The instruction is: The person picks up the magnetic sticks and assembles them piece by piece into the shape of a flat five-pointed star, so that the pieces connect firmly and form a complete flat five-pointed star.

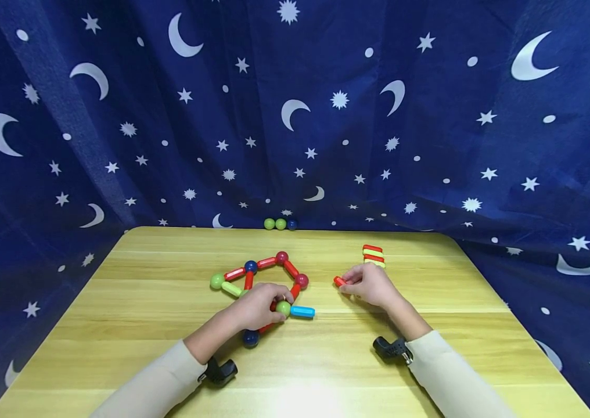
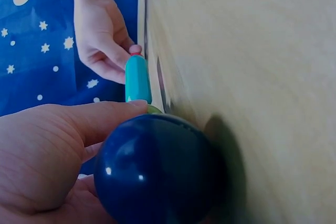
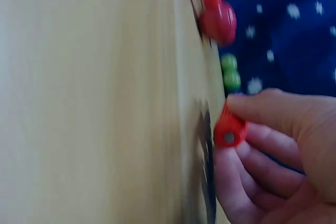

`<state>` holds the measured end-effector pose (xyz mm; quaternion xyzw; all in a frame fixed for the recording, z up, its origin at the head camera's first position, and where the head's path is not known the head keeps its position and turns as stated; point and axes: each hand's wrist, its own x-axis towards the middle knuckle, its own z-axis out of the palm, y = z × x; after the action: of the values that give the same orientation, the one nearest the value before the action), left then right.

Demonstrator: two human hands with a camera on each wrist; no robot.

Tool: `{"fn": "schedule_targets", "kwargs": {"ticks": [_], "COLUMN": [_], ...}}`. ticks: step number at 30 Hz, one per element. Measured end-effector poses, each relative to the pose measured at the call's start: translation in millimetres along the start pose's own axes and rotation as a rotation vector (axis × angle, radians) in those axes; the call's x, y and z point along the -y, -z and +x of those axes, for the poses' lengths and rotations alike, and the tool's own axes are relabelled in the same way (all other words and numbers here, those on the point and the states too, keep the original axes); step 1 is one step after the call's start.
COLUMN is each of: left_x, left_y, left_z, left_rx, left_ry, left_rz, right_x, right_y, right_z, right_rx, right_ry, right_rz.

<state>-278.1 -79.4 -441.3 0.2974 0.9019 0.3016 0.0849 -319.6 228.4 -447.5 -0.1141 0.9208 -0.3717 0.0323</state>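
Observation:
My left hand (image 1: 259, 306) holds a green ball (image 1: 283, 308) between thumb and fingers. This ball belongs to a flat frame of balls and rods on the table. A light blue rod (image 1: 302, 312) sticks out from it to the right. Around the frame run red rods (image 1: 234, 273), a lime rod (image 1: 231, 289), two dark red balls (image 1: 302, 281) and another green ball (image 1: 217, 281). The near dark blue ball (image 2: 157, 169) looms large in the left wrist view. My left hand hides the frame's middle. To the right, my right hand (image 1: 371, 284) pinches a red rod (image 3: 230, 132) by its sides.
Behind my right hand lies a row of red and yellow rods (image 1: 373, 251), side by side. Two green balls (image 1: 280, 224) and a dark blue ball (image 1: 292, 224) sit at the table's back edge. A starry blue curtain (image 1: 295, 116) hangs right behind the wooden table (image 1: 159, 325).

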Motion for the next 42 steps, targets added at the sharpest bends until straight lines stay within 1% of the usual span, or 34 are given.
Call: {"fn": "schedule_targets", "kwargs": {"ticks": [2,4,7,11,17,20,23,28,32,38,42], "left_x": [-0.2,-0.4,-0.5,-1.0,0.0,1.7,3.2,5.6,10.4,16.9,18.6], "left_y": [0.3,0.6,0.8,1.2,1.0,0.7,0.7,2.3,4.4,9.7,13.8], "left_z": [0.6,1.2,2.4,2.7,1.8,1.4,0.3,-3.6,-5.8,-8.9,-11.2], "left_rx": [0.0,0.0,0.002,0.005,-0.001,-0.002,0.001,0.014,0.014,0.027,0.039], "left_ry": [-0.001,-0.001,0.006,0.01,-0.013,-0.015,-0.014,0.003,0.007,0.014,0.015], "left_rz": [0.003,0.008,0.016,0.016,0.028,0.034,0.031,0.019,0.02,0.016,0.0], "right_x": [11,20,29,34,38,41,42,38,35,42,44], "right_y": [-9.3,-18.0,-27.1,-35.5,-43.0,-45.1,-46.9,-51.2,-54.1,-56.3,-56.9], "right_z": [-2,-4,-3,0,3,5,10,29,51,82,106], "right_rx": [0.065,0.114,0.146,0.146,0.13,0.122,0.09,0.023,0.002,-0.026,-0.086], "right_ry": [0.006,0.007,0.029,0.045,0.054,0.045,0.029,0.032,0.034,0.019,0.056], "right_rz": [0.093,0.162,0.188,0.174,0.166,0.168,0.188,0.268,0.305,0.325,0.304]}}
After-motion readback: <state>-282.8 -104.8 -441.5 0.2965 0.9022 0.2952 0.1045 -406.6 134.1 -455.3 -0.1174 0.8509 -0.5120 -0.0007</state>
